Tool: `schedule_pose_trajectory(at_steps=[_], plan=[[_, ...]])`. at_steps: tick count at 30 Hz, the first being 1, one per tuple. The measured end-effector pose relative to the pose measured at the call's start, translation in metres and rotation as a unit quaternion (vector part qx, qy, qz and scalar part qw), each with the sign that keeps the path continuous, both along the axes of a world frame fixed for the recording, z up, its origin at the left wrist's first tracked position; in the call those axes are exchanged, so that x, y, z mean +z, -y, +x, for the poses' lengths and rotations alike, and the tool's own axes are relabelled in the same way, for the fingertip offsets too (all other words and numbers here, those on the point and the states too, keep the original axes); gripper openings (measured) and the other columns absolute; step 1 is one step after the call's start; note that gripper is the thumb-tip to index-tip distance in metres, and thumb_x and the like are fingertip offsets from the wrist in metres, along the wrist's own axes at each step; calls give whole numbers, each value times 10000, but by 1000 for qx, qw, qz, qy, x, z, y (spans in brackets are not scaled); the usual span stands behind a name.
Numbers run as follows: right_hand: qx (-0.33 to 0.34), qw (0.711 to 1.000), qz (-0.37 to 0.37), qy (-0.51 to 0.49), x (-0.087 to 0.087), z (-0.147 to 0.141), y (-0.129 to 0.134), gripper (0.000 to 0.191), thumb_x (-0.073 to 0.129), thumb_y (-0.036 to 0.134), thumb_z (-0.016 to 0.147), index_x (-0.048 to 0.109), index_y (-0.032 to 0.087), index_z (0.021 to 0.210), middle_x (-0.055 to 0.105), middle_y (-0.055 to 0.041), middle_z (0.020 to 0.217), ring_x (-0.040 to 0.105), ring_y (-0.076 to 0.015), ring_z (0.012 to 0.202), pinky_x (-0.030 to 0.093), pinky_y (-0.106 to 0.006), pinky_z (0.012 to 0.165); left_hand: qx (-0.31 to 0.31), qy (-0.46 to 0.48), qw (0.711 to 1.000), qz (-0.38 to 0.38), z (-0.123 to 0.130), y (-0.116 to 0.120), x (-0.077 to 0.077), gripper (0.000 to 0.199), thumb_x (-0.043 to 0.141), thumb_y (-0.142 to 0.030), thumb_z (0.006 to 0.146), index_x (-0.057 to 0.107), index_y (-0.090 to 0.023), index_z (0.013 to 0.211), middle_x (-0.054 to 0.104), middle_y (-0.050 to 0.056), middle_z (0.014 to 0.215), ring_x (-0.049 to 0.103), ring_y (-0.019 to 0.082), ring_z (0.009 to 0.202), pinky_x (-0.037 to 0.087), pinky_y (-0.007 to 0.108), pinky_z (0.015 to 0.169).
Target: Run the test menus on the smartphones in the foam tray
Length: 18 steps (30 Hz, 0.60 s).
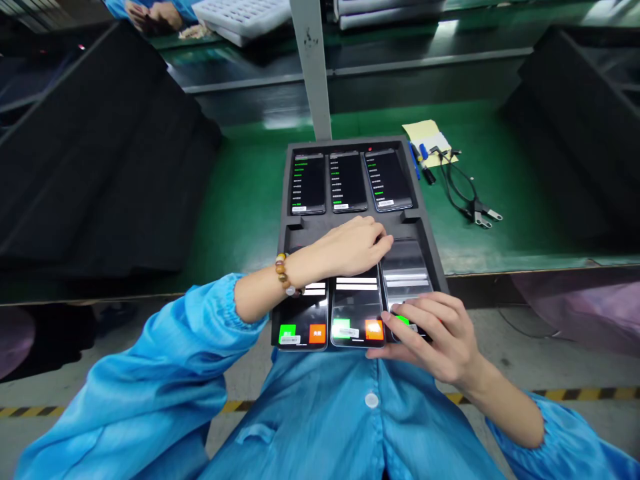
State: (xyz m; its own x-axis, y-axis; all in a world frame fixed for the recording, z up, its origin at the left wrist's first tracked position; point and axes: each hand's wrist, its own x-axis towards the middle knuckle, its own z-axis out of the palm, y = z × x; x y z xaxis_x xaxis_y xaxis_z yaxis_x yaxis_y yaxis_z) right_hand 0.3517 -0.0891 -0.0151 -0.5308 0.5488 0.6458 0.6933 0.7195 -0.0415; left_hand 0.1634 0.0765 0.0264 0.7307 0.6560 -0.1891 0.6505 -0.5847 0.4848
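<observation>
A black tray (436, 257) holds smartphones in two rows and overhangs the bench's front edge. My left hand (353, 247) reaches across the near row, its fingers curled together by the top of the near right phone (405, 267); whatever they hold is hidden. Over that phone's lower end lies my right hand (435, 333), fingers stretched out and apart, the thumb at the tray's front edge. The near middle phone (357, 310) and near left phone (303, 317) show green and orange squares. Three far-row phones, a left one (309, 183), a middle one (349, 181) and a right one (389, 179), show text lists.
Right of the tray lie black cables (453, 183) with metal ends, pens (423, 160) and yellow paper (417, 130). Black covered boxes stand on the green bench at left (110, 147) and right (590, 127). Behind a grey post (311, 67), another person's hands (153, 15) appear near a white tray (245, 17).
</observation>
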Motion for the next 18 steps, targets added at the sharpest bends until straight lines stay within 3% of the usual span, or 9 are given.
schedule_pose_trajectory(at_steps=[7, 12, 15, 18], plan=[[-6, 1000, 10, -21, 19, 4, -12, 477, 901, 530, 846, 752, 270, 1217, 789, -52, 1019, 655, -239, 1000, 569, -422, 924, 4, -19, 999, -39, 7, -14, 4, 520, 304, -442, 1118, 712, -146, 991, 762, 129, 1086, 700, 255, 1014, 510, 382, 942], [-33, 998, -3, -45, 57, 8, -39, 545, 869, 589, 857, 718, 182, 1187, 775, -104, 1068, 664, -268, 1036, 574, -447, 923, -12, -4, 994, -110, 5, -34, 3, 533, 295, -453, 1083, 732, -148, 1072, 772, 109, 1197, 699, 247, 1067, 510, 355, 968], [-52, 997, -43, -33, 83, 11, -58, 563, 797, 603, 921, 711, 139, 1227, 749, -130, 1135, 649, -288, 1125, 534, -481, 1014, -10, 0, 984, -180, 7, -46, 1, 534, 305, -448, 1074, 739, -137, 1083, 774, 99, 1106, 689, 227, 972, 523, 344, 910], [-77, 994, -80, -12, 96, 13, -68, 588, 698, 660, 980, 697, 155, 1282, 722, -115, 1204, 640, -281, 1193, 483, -488, 1096, 24, 17, 973, -230, 9, -52, -3, 566, 303, -482, 1086, 749, -133, 1103, 765, 94, 1044, 684, 212, 908, 531, 335, 860]])
